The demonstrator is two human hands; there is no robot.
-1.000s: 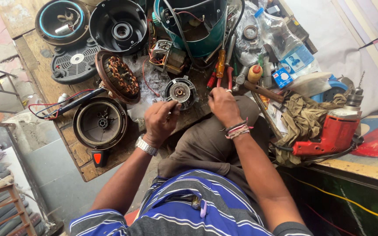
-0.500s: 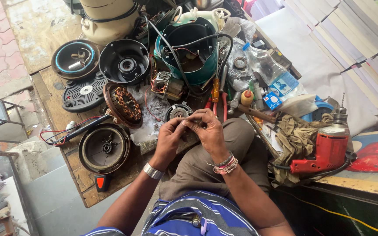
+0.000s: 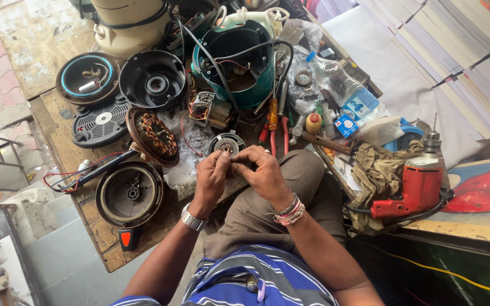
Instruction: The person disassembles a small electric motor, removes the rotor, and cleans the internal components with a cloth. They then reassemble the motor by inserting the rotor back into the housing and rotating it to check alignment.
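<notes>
1. Fingers (image 3: pixel 222 161) of both hands meet tip to tip just below a small round motor part (image 3: pixel 226 144), pinching sth tiny between them; too small to tell what.
2. L hand (image 3: pixel 211 178): metal watch on wrist, thumb & forefinger pressed together at the pinch point.
3. R hand (image 3: pixel 265 175): thread bands & bracelet on wrist, fingers curled in, tips against the L hand's.
4. Both hands hover over the raised knee, at the near edge of the wooden bench (image 3: pixel 58 122).
5. Small round motor part sits on the bench just beyond the fingertips, shaft end up, near but whether touching – can't tell.
6. Left of it: copper-wound stator (image 3: pixel 153 136) tilted on edge; black round housing (image 3: pixel 130 194) w/ orange tab below that.
7. Further back: teal appliance body (image 3: pixel 239 68) w/ black cable looped in it, black bowl-shaped cover (image 3: pixel 153 79), vented black disc (image 3: pixel 100 120).
8. Right of the motor part: yellow-handled screwdriver (image 3: pixel 273 113) & red-handled pliers (image 3: pixel 279 133) side by side.
9. Far right: red power drill (image 3: pixel 415 190) lying beside a crumpled rag (image 3: pixel 378 170).
</notes>
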